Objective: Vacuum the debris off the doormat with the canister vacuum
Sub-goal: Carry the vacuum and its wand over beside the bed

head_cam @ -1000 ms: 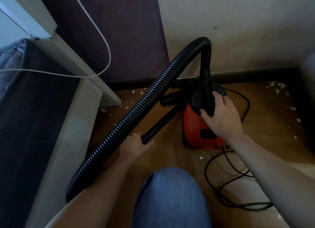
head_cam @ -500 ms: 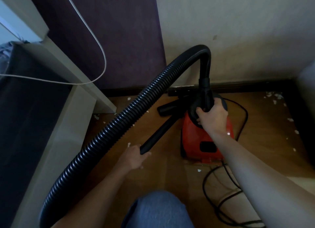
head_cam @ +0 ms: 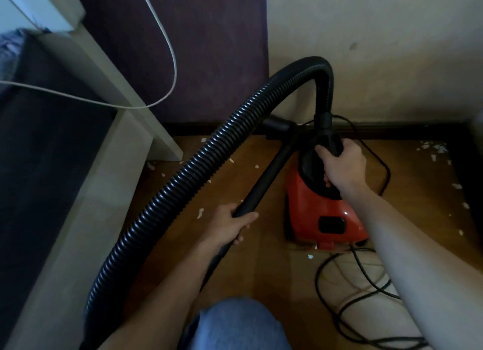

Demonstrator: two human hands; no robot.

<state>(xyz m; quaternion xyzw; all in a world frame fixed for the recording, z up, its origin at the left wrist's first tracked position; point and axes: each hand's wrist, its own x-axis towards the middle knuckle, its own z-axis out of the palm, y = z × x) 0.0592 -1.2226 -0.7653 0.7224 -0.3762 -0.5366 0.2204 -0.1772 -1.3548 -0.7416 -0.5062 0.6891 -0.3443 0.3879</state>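
The red canister vacuum (head_cam: 326,213) sits on the wood floor by the wall. The right hand (head_cam: 342,164) is wrapped round the black hose end (head_cam: 325,126) on top of the vacuum, likely to lift or steady it. The left hand (head_cam: 230,225) is closed round the black wand (head_cam: 266,174) just left of the vacuum, ready to steer it. White scraps (head_cam: 200,213) lie left of the vacuum. I cannot tell where the doormat is.
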